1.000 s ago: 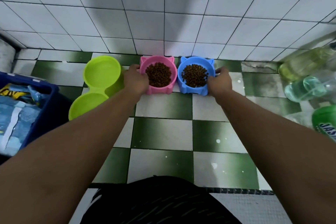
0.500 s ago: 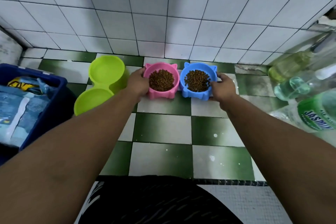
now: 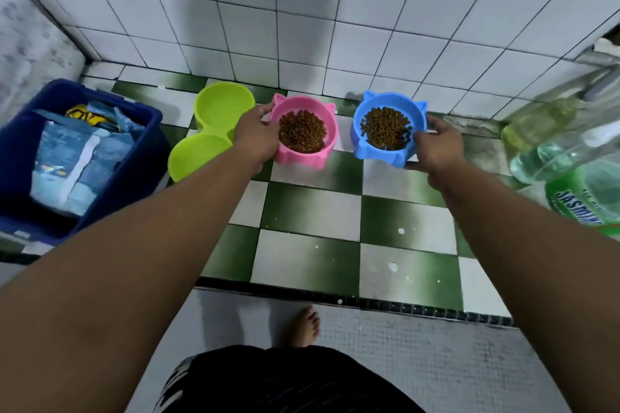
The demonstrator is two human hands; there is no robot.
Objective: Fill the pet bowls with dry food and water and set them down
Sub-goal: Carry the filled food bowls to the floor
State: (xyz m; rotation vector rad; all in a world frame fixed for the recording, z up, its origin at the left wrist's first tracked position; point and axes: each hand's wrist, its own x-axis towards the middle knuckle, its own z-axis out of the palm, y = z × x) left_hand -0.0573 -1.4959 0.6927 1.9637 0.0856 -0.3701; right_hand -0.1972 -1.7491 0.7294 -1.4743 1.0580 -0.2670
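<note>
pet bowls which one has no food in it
The lime green plastic double bowl, leftmost: neither well holds kibble; the pink cat-eared plastic bowl and blue cat-eared bowl do.

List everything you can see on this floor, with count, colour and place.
pink cat-eared plastic bowl: one, pink, centre, near the wall
blue cat-eared plastic bowl: one, blue, right of the pink one
brown dry food: two heaps, brown, one in each eared bowl
lime-green plastic double bowl: one, lime green, left of the pink bowl
dark blue plastic crate: one, dark blue, far left
light blue packets: several, inside the crate
see-through bottles: three, yellowish, pale blue-green, green, far right
bare foot: one, bottom centre
hands: two; left hand grips the pink bowl, right hand grips the blue bowl
</note>
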